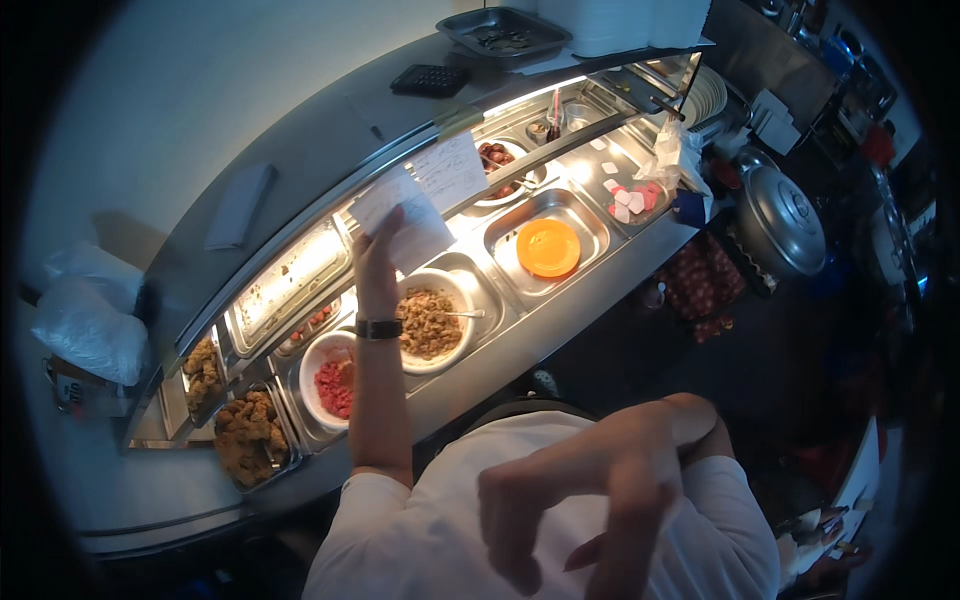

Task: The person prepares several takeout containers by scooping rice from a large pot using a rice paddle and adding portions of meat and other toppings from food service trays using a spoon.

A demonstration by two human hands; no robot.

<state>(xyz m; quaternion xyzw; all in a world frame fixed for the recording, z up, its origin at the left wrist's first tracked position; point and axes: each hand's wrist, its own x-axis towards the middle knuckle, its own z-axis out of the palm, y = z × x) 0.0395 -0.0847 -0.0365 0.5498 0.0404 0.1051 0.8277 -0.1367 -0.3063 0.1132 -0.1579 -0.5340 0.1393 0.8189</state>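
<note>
My left hand (378, 265), with a dark band at the wrist, is raised over the lit food counter. Its fingers close on a white paper sheet (405, 222) with handwriting. Just behind, another written sheet (450, 168) is at the glass edge; whether it is stuck there I cannot tell. Below the hand sits a white bowl of brown chopped food (432, 325) with a spoon. Beside it stands a bowl of red chopped food (335, 388). My right hand (520, 505) hangs bent before my white shirt, close up and blurred; its fingers are partly hidden.
Fried pieces (248, 435) fill a tray at the counter's left end. An orange lid (548, 248) lies in a steel pan, with pink and white pieces (636, 200) farther right. A dark tray (503, 32) rests on top. A large lidded pot (785, 220) stands right.
</note>
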